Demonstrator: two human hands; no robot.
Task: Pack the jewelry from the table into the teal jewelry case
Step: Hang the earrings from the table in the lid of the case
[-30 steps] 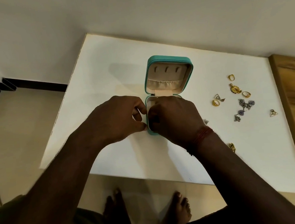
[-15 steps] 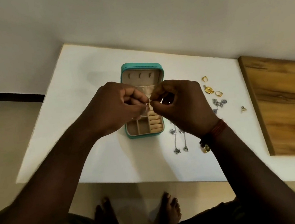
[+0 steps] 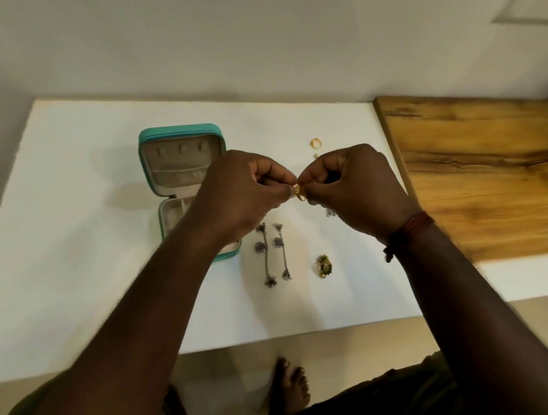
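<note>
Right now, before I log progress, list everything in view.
table: 1, white
wooden panel: 1, brown, table's right end
teal jewelry case: 1, teal, open, table's left half
held gold ring: 1, gold, pinched right of case
loose gold ring: 1, gold, far side
long drop earrings: 2, silver, side by side right of case
ornament: 1, green-gold, right of earrings
silver piece: 1, silver, partly hidden, beyond ornament
left hand: 1, pinching held gold ring
right hand: 1, pinching it too; red wrist thread

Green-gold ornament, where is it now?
Head view: the green-gold ornament lies on the white table, just right of the long silver earrings, nearer the person than the right hand.
</note>
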